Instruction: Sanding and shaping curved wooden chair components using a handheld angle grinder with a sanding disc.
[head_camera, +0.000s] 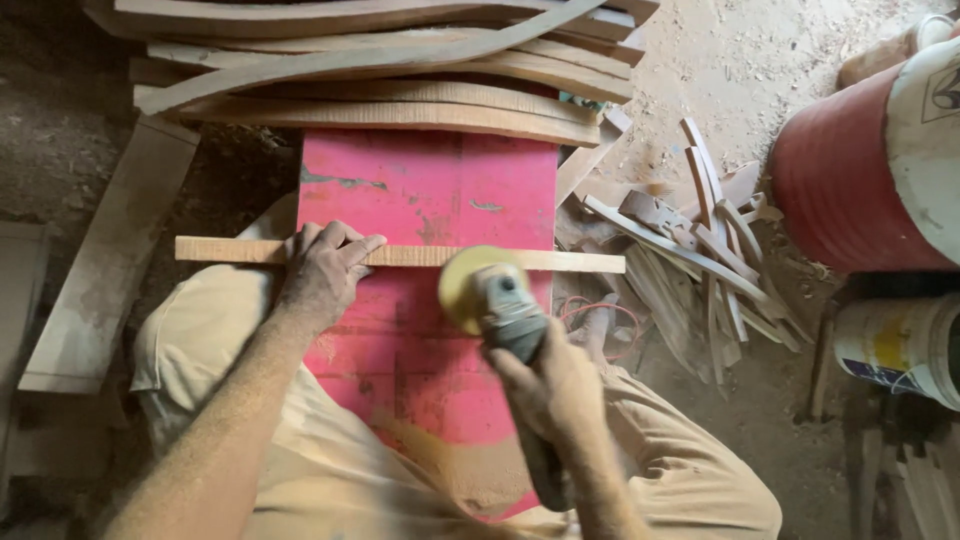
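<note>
A long thin wooden slat (580, 261) lies crosswise over a red painted bench (430, 190) between my knees. My left hand (322, 268) presses down on the slat's left part, fingers spread over it. My right hand (550, 388) grips the grey body of an angle grinder (505, 310). Its round yellow sanding disc (468, 283) sits at the slat's near edge, right of my left hand. Sawdust covers both forearms and the bench's near end.
A stack of curved wooden slats (390, 90) lies across the bench's far end. Scrap wood pieces (690, 250) are heaped on the dusty floor at right. A red drum (860, 170) and a white bucket (900, 345) stand far right. A plank (110, 260) lies at left.
</note>
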